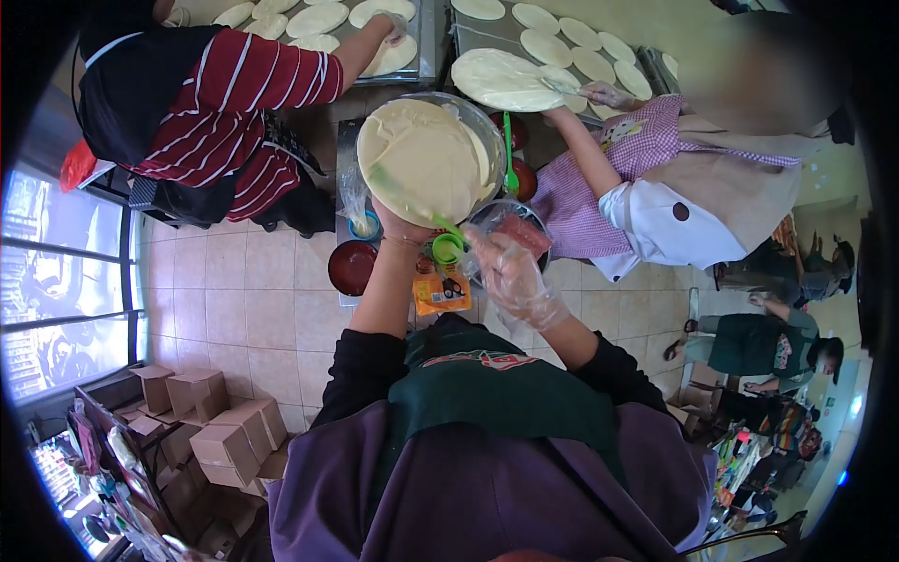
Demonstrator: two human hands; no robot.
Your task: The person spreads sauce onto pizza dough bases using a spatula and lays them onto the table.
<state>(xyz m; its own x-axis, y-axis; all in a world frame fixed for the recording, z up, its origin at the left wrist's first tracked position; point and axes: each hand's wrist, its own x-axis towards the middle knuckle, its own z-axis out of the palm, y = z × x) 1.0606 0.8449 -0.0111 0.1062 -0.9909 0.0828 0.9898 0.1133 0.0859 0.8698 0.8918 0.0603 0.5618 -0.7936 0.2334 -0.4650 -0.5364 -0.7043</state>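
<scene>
My left hand [405,225] holds up a round flatbread [421,140] coated with pale cream, supporting it from beneath with the fingers mostly hidden. In a clear plastic glove, my right hand [513,276] is closed on a green spatula [446,225] at the flatbread's near edge; its blade looks smeared over the cream. Behind the flatbread, a large metal bowl [493,140] is partly covered. Below my hands are a small green cup [448,248] and an orange packet [442,294].
A second green spatula [510,155] rests by the metal bowl. Nearby are a dark red bowl [354,268] and a blue cup [365,226]. Co-workers in a striped sleeve [257,80] and a checked apron [599,206] work at trays of flatbreads [545,47]. Cardboard boxes [234,445] stand left.
</scene>
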